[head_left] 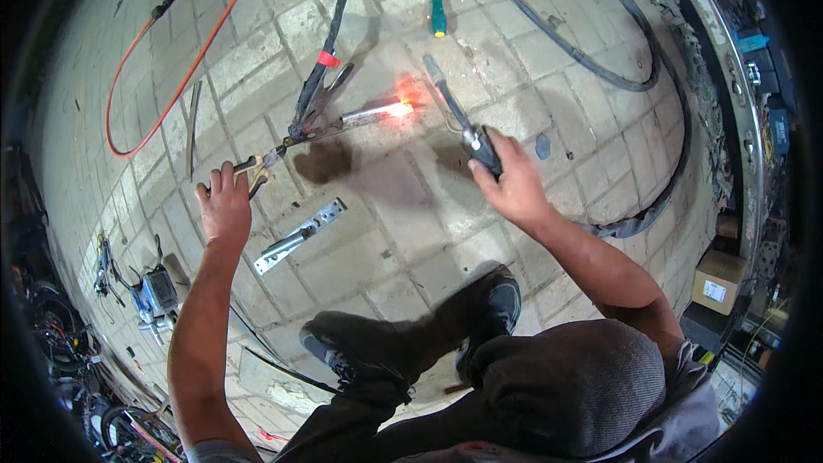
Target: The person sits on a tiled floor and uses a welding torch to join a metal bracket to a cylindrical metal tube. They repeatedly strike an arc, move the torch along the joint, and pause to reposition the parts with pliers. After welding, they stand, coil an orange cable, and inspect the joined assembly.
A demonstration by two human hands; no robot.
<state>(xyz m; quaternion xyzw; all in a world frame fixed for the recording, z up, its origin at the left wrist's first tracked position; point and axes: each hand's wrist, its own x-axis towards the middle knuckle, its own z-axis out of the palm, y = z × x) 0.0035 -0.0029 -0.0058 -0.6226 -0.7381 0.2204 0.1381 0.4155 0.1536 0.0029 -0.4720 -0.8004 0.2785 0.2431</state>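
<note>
My left hand [225,201] is closed around pliers [260,173], whose jaws are at the end of a dark metal piece. A steel bar [364,116] lies in line with it, glowing red-white at its far end [401,108]. My right hand [507,178] grips a tool with a black handle [480,147] and a long grey end, angled toward the glow but apart from it. A thick dark cable with red tape [328,59] runs down to the metalwork. A silver bracket [300,236] lies below, between my hands.
A green screwdriver [439,15] lies at the top. An orange hose [137,146] and thin bar [194,129] lie left, above a metal device [154,296]. Cable loops [656,69] cross the right. Bicycle-like clutter [60,334] and a cardboard box [718,279] border the paving.
</note>
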